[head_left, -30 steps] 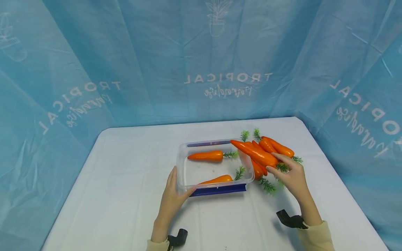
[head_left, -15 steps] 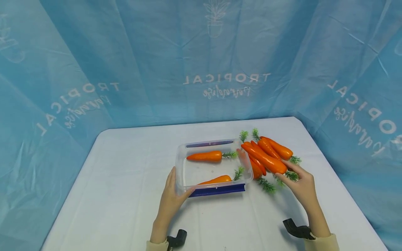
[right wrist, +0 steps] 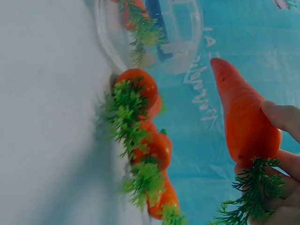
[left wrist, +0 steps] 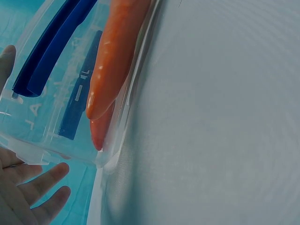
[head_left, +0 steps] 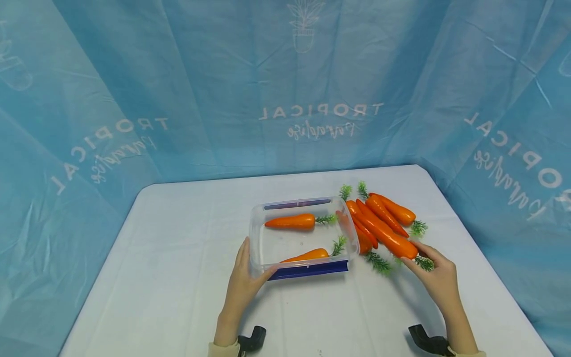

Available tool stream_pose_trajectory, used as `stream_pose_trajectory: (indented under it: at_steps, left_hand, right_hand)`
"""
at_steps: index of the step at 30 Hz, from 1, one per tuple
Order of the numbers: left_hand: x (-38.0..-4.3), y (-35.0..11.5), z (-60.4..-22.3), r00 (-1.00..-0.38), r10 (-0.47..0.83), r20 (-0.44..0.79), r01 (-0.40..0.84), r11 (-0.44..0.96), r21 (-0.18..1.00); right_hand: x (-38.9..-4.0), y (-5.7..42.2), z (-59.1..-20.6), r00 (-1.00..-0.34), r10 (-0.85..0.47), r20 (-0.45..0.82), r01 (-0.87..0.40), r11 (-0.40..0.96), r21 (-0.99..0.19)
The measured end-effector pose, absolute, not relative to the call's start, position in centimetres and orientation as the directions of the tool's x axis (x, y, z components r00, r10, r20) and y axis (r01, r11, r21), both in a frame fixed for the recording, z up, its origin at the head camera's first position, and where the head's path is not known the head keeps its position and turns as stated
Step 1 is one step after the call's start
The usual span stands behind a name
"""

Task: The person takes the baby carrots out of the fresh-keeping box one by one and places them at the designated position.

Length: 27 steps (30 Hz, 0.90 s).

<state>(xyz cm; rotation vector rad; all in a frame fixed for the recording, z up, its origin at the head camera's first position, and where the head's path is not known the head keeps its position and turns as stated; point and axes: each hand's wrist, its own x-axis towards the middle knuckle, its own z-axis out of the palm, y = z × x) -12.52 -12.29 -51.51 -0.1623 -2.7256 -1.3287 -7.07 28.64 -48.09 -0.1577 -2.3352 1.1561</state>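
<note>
- Head view, 12 o'clock pointing away from the person: the left hand (head_left: 247,277) straddles the 8 o'clock corner of a clear container (head_left: 294,240), its fingers spread.
- At 4 o'clock from the container, the right hand (head_left: 434,270) pinches a held carrot (head_left: 385,232) near its thick end between thumb and fingers; the tip points to 10 o'clock.
- Right wrist view shows it raised, apart from the loose carrots (head_left: 394,208) heaped on the white table (head_left: 178,248) toward 2 and 3 o'clock.
- Inside the container, the far carrot (head_left: 292,222) points to 9 o'clock, the near carrot (head_left: 310,255) to 8.
- Dark-blue flap (head_left: 310,270) at the container's 6 o'clock side.
</note>
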Motion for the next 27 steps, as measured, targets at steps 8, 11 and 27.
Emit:
stream_pose_trajectory:
  at_steps: [8,11,27]
  left_hand:
    - [-12.4,-12.3,-51.6,-0.99,0.046,0.131,0.131,0.614,0.778]
    - [-12.4,-12.4,-51.7,-0.991,0.046,0.128,0.129,0.618,0.776]
    - [-12.6,-12.3,-51.7,-0.988,0.057,0.146,0.151,0.609,0.778]
  right_hand:
    - [-5.4,28.8,-49.1,-0.887,0.367,0.282,0.03,0.654,-0.756]
    - [-4.9,28.8,-49.5,-0.893,0.367,0.258,0.06,0.668,-0.741]
    - [-3.6,29.5,-50.9,-0.951,0.29,0.106,0.131,0.692,-0.71]
